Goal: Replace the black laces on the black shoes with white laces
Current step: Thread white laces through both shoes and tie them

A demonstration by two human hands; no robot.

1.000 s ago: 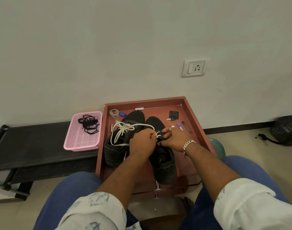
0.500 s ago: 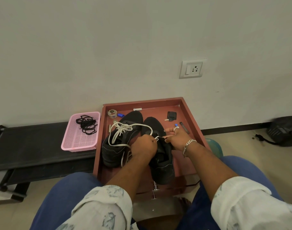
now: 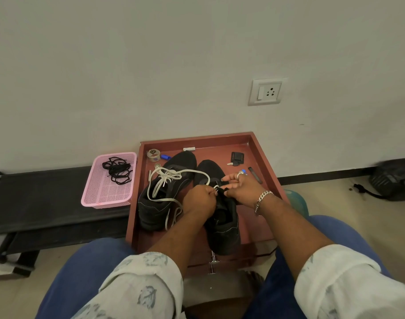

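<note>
While only the head camera covers this moment, it shows enough to judge the job well past halfway. In the pink basket (image 3: 107, 180), set just beside the red tray (image 3: 263, 155), lies a tangle of black laces (image 3: 117, 169), so the old laces appear to be out of both shoes. The left shoe (image 3: 161, 192) stands in the tray threaded with a white lace (image 3: 167, 178), its loose ends trailing down the side; whether it is fully tied I cannot tell. The right shoe (image 3: 222, 217) stands beside it, touching or nearly so, and is the one being worked on. The left hand (image 3: 199, 200) is curled and pinches a white lace end over the shoe's throat, while the right hand (image 3: 241, 187) grips the shoe's upper edge near the eyelets, some fingers extended. What remains, in my judgement, is most of the threading on the right shoe, then the tying.
</note>
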